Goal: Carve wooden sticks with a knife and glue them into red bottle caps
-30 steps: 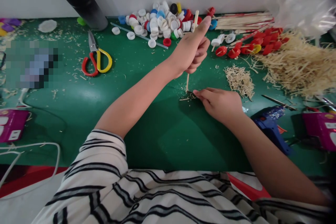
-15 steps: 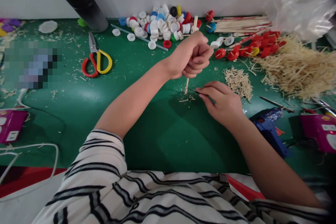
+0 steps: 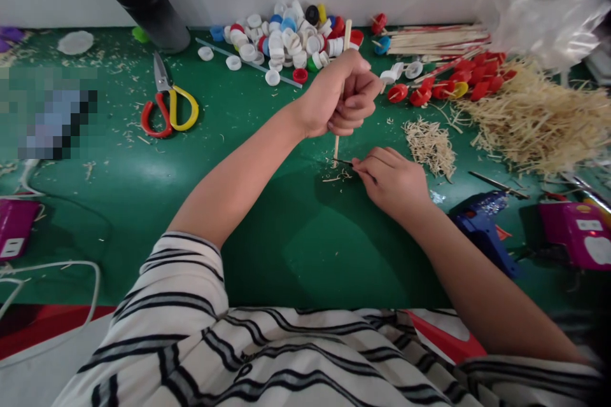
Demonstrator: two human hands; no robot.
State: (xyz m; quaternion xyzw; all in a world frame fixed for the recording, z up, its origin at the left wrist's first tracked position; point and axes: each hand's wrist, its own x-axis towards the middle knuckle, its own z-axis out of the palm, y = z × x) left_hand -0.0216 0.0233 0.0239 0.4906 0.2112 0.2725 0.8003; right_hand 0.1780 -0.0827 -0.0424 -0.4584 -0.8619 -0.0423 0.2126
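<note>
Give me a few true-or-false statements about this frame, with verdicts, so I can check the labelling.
1. The left hand grips a wooden stick upright on the green table. True.
2. The right hand holds the scissors. False: the scissors lie untouched to the left, and the right hand holds a thin dark tool at the stick's lower end.
3. A pile of bottle caps lies by the wall beyond the hands. True.
4. The blue glue gun is in the left hand. False: it lies on the table beside the right forearm.
</note>
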